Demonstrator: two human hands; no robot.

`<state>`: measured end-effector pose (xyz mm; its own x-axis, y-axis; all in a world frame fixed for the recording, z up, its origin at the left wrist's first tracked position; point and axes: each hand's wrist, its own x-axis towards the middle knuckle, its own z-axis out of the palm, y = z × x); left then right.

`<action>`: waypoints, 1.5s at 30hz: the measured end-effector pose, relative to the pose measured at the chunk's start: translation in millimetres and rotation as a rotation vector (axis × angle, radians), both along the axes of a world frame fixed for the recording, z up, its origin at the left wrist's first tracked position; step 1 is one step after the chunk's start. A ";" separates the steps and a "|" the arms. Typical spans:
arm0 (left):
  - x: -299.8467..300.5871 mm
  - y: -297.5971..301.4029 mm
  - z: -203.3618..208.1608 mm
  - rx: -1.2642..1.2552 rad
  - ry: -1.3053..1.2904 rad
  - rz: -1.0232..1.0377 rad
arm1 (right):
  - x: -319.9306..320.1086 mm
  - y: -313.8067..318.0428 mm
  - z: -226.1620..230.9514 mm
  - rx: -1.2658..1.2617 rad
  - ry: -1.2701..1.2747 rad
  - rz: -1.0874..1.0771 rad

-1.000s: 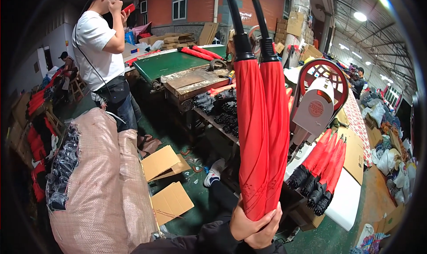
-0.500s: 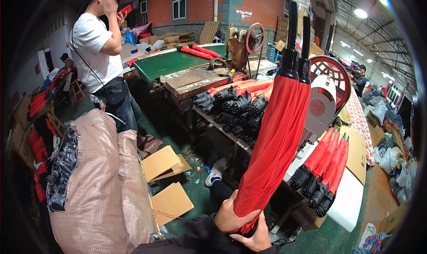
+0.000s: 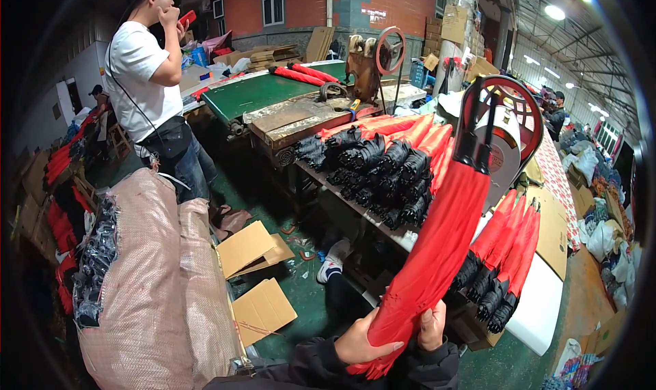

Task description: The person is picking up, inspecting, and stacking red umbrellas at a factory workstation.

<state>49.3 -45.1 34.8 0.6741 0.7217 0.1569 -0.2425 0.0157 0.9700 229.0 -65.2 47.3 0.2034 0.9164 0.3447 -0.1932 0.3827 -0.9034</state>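
Two red folded umbrellas (image 3: 437, 246), held together as one bundle, slant up and to the right with their black ends at the top. My left hand (image 3: 362, 340) is closed round the lower cloth from the left side. On the opposite side, my right hand (image 3: 432, 326) grips the cloth, fingers curled. Just beyond the bundle, several red umbrellas with black ends (image 3: 497, 301) lie side by side on the white board. A larger stack of red umbrellas (image 3: 372, 154) rests on the bench, black ends toward me.
A white machine with a red-rimmed wheel (image 3: 502, 144) stands behind the umbrellas. Beyond the bench are a rusty machine (image 3: 362, 65) and a green table (image 3: 236, 98). Large woven sacks (image 3: 147, 274) and cardboard pieces (image 3: 263, 311) sit at left. A person (image 3: 147, 69) stands holding a red phone.
The umbrella bundle has come down, its black ends dropping and shifting right. My right hand has risen and moved right along the cloth, while my left hand has stayed near the lower end.
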 end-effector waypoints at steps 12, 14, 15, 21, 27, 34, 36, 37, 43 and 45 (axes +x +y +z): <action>2.2 8.2 -22.2 -0.092 0.051 -0.118 | -4.4 -3.3 5.4 -0.082 0.189 -0.002; 4.8 10.2 -21.1 -0.088 0.061 -0.135 | -3.0 -2.8 2.7 -0.079 0.205 -0.013; 5.9 10.4 -20.7 -0.080 0.070 -0.156 | -2.6 -2.7 1.6 -0.072 0.221 -0.030; 9.3 3.5 -19.5 -0.016 0.068 -0.122 | -4.4 -5.8 -1.2 -0.065 0.255 -0.110; 8.5 4.9 -19.8 -0.039 0.096 -0.060 | -9.9 -3.4 5.0 -0.107 0.233 -0.131; 3.2 8.7 -16.6 -0.038 0.078 -0.044 | -6.7 -5.7 14.3 -0.086 0.286 0.117; 1.2 6.6 -19.9 -0.140 0.051 -0.094 | -7.7 -10.8 9.4 -0.098 0.284 0.147; 1.2 6.8 -25.0 -0.141 0.052 -0.093 | -8.3 -11.9 8.7 -0.106 0.281 0.175; 4.2 3.7 -34.2 -0.219 0.064 -0.188 | -17.3 -14.3 19.9 -0.219 0.261 0.119; 4.9 1.5 -34.6 -0.229 0.040 -0.227 | -18.2 -17.2 21.5 -0.235 0.262 0.118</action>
